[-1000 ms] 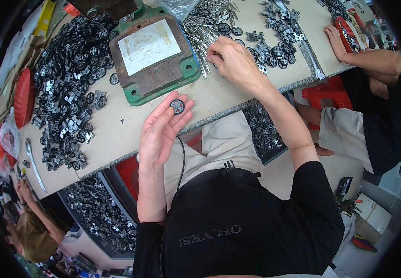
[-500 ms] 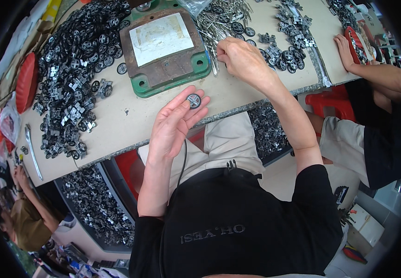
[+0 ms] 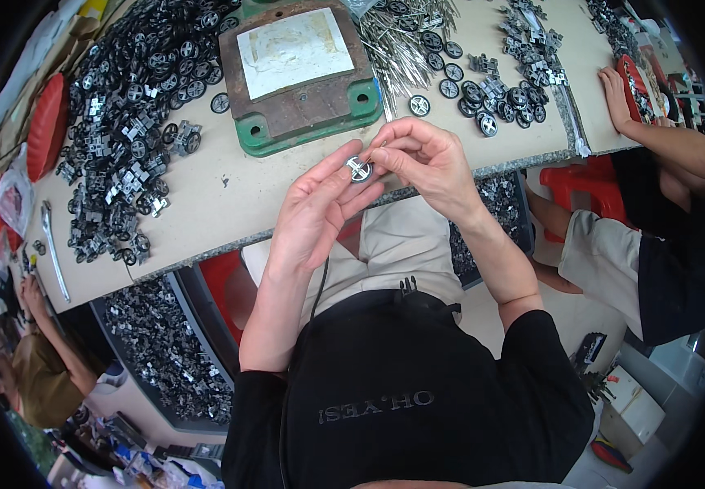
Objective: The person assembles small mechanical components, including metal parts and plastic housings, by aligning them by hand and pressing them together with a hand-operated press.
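Note:
In front of the table's near edge, my left hand [image 3: 312,204] is palm up and holds a small black toy wheel with silver spokes [image 3: 359,169] between thumb and fingers. Close against its right side, my right hand [image 3: 434,169] is closed in a pinch. A thin metal pin seems to be between its fingertips, mostly hidden by them. The pinching fingers are beside the wheel; whether the pin touches it I cannot tell. Beyond both hands stands a green and brown metal press base [image 3: 304,102] with a white pad [image 3: 294,53] on top.
Black wheels and grey axle parts [image 3: 136,147] are heaped at the left, with more wheels [image 3: 487,122] at the right. Thin metal pins [image 3: 405,61] lie behind the press base's right side. A wrench [image 3: 55,253] lies far left. Bins of parts [image 3: 169,350] are below. Other people sit on both sides.
My right hand has come from the pin pile, leftward and nearer, to the wheel in my left hand. My left hand has moved slightly right and keeps the wheel.

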